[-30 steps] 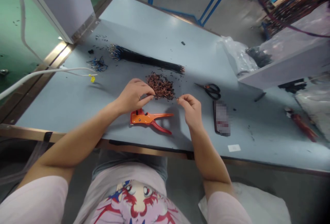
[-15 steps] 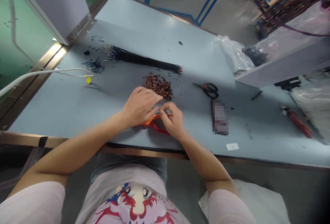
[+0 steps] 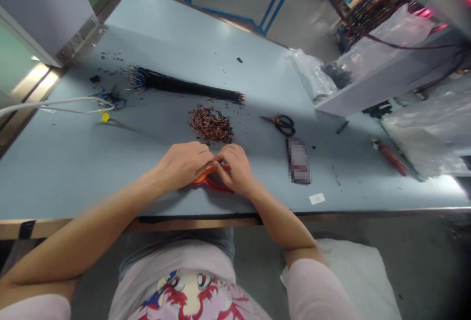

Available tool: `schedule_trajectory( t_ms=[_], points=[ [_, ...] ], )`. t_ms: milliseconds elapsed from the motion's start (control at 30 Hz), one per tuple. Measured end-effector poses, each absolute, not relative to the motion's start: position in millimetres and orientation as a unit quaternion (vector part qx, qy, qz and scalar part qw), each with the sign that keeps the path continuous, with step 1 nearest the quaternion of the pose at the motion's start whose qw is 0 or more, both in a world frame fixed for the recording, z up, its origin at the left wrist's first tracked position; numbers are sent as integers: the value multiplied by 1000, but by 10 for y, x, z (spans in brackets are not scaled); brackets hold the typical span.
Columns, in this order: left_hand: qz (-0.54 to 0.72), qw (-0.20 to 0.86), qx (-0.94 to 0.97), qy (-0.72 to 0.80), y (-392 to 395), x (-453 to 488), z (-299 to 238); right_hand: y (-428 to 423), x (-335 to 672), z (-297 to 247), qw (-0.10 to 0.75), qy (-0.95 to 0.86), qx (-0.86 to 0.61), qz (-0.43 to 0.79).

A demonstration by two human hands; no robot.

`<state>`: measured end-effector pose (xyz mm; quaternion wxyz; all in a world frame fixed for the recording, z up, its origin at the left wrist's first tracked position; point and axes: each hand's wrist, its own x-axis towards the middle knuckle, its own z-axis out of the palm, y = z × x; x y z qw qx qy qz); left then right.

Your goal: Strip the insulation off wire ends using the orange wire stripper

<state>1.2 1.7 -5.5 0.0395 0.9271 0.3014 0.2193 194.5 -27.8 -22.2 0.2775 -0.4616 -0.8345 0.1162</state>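
Observation:
My left hand (image 3: pixel 183 165) and my right hand (image 3: pixel 236 169) are both curled shut, knuckles up, with their fingertips meeting near the table's front edge. They sit right over an orange hand tool (image 3: pixel 210 180), whose handles poke out between and under them. Whatever the fingers pinch is hidden. Just beyond the hands lies a small heap of copper-coloured wire bits (image 3: pixel 211 124). Further back a long bundle of black wires (image 3: pixel 184 86) lies across the grey-blue table (image 3: pixel 91 163).
Black-handled scissors (image 3: pixel 281 124) and a blurred flat object (image 3: pixel 299 160) lie to the right of the hands. A red-handled tool (image 3: pixel 390 158), plastic bags (image 3: pixel 312 77) and a grey shelf stand at the right. A white cable (image 3: pixel 55 104) and blue wire scraps (image 3: pixel 110 96) lie at the left.
The hands came together and drew back from the copper heap to settle over the orange tool. The view has shifted to the right.

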Motion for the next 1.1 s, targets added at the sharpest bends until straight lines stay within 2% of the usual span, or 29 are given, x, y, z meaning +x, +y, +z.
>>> schedule_trajectory(
  t_ms=[133, 233, 333, 433, 500, 567, 700, 933, 1100],
  points=[
    [221, 19, 925, 309, 34, 15, -81, -258, 1973, -198, 265, -836, -466, 117],
    [257, 21, 902, 346, 107, -31, -91, -213, 2026, -166, 299, -812, -486, 125],
    [328, 57, 850, 408, 197, -99, -71, -126, 2135, -177, 322, -774, -537, 94],
    [379, 115, 799, 453, 250, -139, -35, -39, 2229, -241, 276, -750, -599, 51],
    [387, 143, 786, 460, 252, -136, -26, -22, 2233, -278, 263, -750, -605, 47],
    [381, 151, 796, 447, 230, -111, -40, -57, 2179, -287, 287, -766, -572, 61],
    [346, 101, 849, 387, 136, -22, -104, -211, 1996, -247, 347, -797, -491, 59],
    [322, 33, 891, 318, 21, 98, -206, -278, 1930, -262, 315, -824, -469, 39],
    [340, 10, 886, 315, 53, 73, -237, -282, 1948, -253, 352, -799, -479, 86]
  ],
)
